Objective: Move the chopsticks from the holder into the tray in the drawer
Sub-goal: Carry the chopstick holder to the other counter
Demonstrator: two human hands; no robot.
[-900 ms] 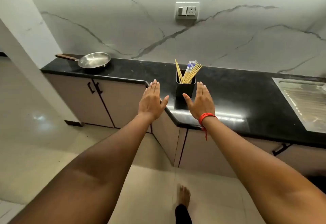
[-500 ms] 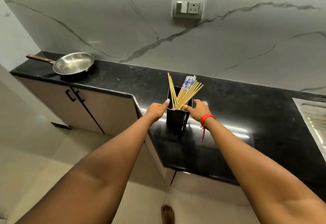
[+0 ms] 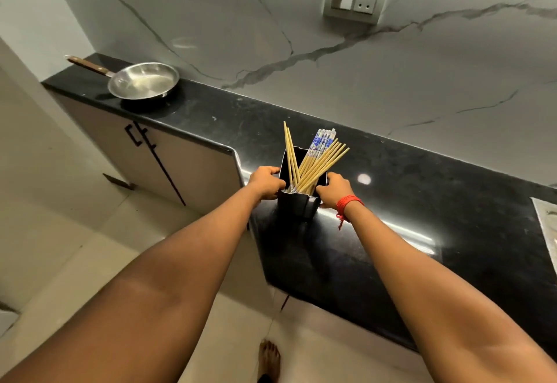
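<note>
My left grip (image 3: pixel 265 182) and right grip (image 3: pixel 334 189) each clasp a side of the upright holder (image 3: pixel 297 208); chopsticks (image 3: pixel 317 168) stand on end, most leaning right

head cam | looks fwd+down | over black counter (image 3: pixel 391 202) | close on forearms, wall behind

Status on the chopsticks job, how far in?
Done: nothing yet; the chopsticks all stand in the black holder on the counter. In hand: the left hand and right hand grip the holder's sides. Left: every chopstick has to go over; no drawer or tray is in view.
</note>
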